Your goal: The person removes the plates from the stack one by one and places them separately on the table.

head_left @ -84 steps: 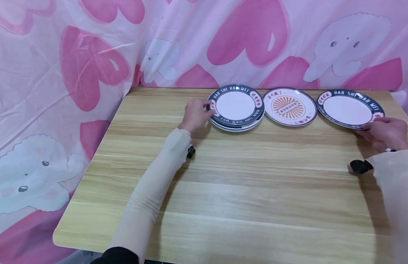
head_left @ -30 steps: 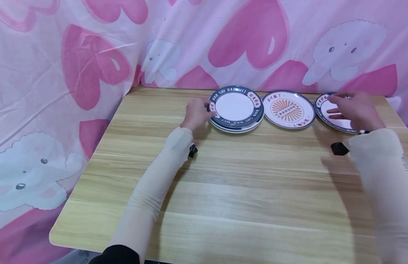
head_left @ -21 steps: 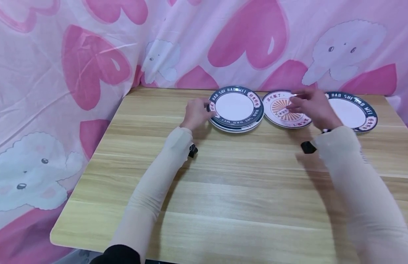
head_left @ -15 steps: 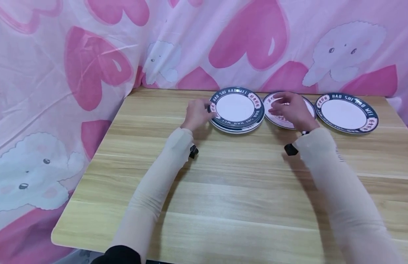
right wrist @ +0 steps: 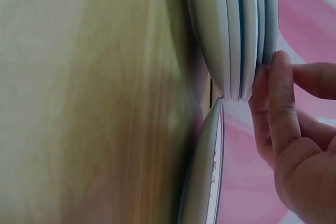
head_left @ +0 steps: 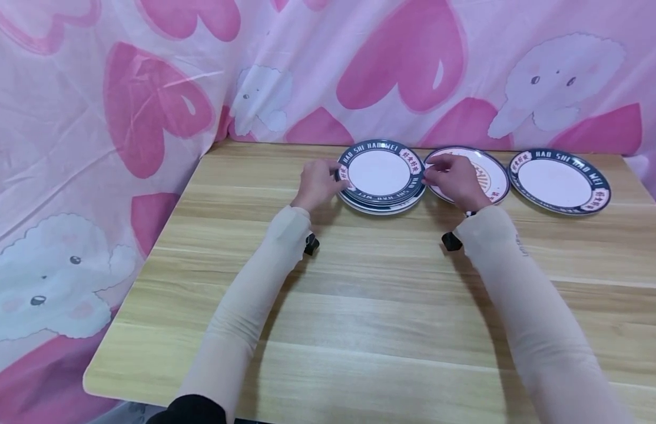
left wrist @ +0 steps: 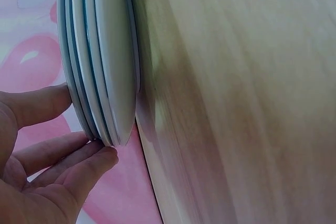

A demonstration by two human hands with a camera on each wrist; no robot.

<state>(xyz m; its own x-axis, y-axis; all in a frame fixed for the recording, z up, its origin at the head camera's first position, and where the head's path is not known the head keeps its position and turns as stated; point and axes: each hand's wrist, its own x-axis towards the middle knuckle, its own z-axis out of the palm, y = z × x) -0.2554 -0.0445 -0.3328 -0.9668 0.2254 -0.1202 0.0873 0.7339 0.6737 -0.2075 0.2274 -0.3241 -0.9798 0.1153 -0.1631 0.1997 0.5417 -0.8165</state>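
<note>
A stack of several plates (head_left: 379, 172) stands at the back of the wooden table; the top one has a white middle and a dark lettered rim. My left hand (head_left: 316, 184) touches its left edge, and the left wrist view shows the fingertips (left wrist: 107, 156) along the stacked rims. On the opposite side my right hand (head_left: 455, 179) reaches over a plate with an orange sunburst (head_left: 481, 176), its fingertips (right wrist: 281, 61) at the stack's right edge. That sunburst plate is partly hidden by the hand. Further right lies another dark-rimmed plate (head_left: 556, 181).
The wooden table (head_left: 360, 330) extends toward me in front of the plates. A pink curtain with hearts (head_left: 402, 59) hangs right behind the table's back edge and along the left side. The sunburst plate sits close against the stack.
My right hand has let go of the far-right plate and moved left, across the sunburst plate, to the stack's right edge. The left hand has stayed at the stack's left edge.
</note>
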